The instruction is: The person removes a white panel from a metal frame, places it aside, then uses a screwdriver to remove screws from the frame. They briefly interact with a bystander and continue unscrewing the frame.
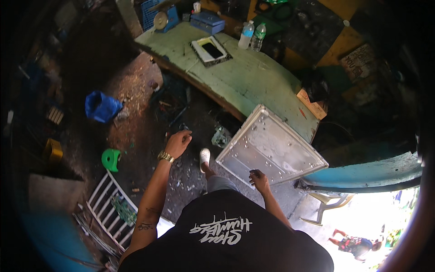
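My left hand (178, 143) hangs in the air over the dark floor, its fingers loosely stretched and nothing in them. A gold-coloured watch is on that wrist. Closer in, my right hand (261, 182) is curled by the lower edge of a large rectangular silver metal panel (276, 147). Something small and dark shows at its fingertips, too unclear to name. The panel has a raised rim and a surface dotted with bright specks. It lies tilted by the near right end of a green-topped table (253, 86); what supports it is hidden.
On the table are a phone (210, 50) on a white frame, two plastic bottles (252, 36), a blue box (207, 21) and a blue scale (167, 19). A blue bag (102, 107), green stool (110, 160) and white rack (105, 199) stand left. A person (358, 245) is outside, lower right.
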`<state>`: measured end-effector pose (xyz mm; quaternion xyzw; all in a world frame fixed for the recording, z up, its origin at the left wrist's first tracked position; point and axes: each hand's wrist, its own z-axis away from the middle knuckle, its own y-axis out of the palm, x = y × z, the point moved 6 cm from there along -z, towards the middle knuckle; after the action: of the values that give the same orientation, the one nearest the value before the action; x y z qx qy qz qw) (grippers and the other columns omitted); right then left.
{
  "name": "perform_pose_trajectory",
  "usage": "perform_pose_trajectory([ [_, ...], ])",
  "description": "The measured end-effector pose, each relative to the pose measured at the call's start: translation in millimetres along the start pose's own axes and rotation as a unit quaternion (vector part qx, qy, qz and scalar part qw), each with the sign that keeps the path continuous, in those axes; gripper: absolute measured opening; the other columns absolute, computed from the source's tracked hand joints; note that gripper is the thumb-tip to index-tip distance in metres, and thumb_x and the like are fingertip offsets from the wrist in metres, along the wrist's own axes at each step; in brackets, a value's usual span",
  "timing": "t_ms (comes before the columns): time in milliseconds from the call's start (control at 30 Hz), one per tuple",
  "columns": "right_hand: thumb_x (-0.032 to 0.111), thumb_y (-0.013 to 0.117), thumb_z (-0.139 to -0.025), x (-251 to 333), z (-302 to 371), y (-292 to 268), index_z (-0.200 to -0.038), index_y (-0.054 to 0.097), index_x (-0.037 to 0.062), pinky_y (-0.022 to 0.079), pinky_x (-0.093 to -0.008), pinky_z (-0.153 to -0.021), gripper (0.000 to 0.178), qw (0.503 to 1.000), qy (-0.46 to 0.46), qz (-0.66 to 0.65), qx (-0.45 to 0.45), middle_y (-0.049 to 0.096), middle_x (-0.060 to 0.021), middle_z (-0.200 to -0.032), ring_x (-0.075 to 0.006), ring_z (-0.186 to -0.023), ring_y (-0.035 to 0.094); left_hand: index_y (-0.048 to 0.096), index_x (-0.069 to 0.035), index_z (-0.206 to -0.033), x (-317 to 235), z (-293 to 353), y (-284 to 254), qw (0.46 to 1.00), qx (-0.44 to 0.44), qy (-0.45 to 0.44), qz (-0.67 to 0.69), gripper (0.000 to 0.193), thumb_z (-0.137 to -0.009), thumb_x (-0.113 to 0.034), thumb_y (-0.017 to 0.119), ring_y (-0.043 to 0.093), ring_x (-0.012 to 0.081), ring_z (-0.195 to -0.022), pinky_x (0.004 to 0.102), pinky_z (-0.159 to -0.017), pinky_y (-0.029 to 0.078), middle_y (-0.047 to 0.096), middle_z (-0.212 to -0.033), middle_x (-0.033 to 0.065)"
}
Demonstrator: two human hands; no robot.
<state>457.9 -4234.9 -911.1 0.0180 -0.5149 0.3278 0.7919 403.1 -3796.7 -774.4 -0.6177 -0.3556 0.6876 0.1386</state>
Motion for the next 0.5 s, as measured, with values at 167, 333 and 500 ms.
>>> perform_pose_trajectory([
  [167, 0.019, 0.061, -0.096, 92.4, -114.3, 40.9, -0.115, 0.066, 0.0014, 0.055, -0.0291, -0.062, 0.027, 0.998, -0.059, -0.019, -0.032, 0.071, -0.0110, -0.090, -0.0161, -0.073, 0.069, 0.068, -0.004, -0.116, -22.3, -155.6, -45.4, 0.999, 0.009, 0.053, -0.007, 0.027, -0.093, -0.019, 0.066, 0.069, 0.0295, -0.080, 0.0391, -0.074, 0.055, 0.072, -0.096, 0.0135],
  [333, 0.019, 0.063, -0.096, 203.2, -239.0, 61.9, -0.114, 0.066, 0.0010, 0.054, -0.0276, -0.064, 0.026, 0.988, -0.142, 0.017, -0.060, 0.071, -0.0113, -0.090, -0.0139, -0.072, 0.069, 0.071, -0.007, -0.111, -26.1, -313.2, -111.6, 0.990, -0.002, 0.102, -0.101, 0.026, -0.093, -0.024, 0.065, 0.068, 0.0332, -0.075, 0.0419, -0.073, 0.054, 0.072, -0.092, 0.0180],
  [500, 0.018, 0.061, -0.097, 263.7, -291.2, 26.1, -0.119, 0.064, 0.0016, 0.055, -0.0283, -0.063, 0.028, 0.984, -0.135, -0.085, -0.075, 0.071, -0.0112, -0.093, -0.0164, -0.074, 0.069, 0.070, -0.008, -0.114, -31.3, -488.9, -186.8, 0.981, -0.003, 0.135, -0.140, 0.031, -0.094, -0.030, 0.062, 0.069, 0.0330, -0.086, 0.0422, -0.079, 0.053, 0.073, -0.100, 0.0165],
])
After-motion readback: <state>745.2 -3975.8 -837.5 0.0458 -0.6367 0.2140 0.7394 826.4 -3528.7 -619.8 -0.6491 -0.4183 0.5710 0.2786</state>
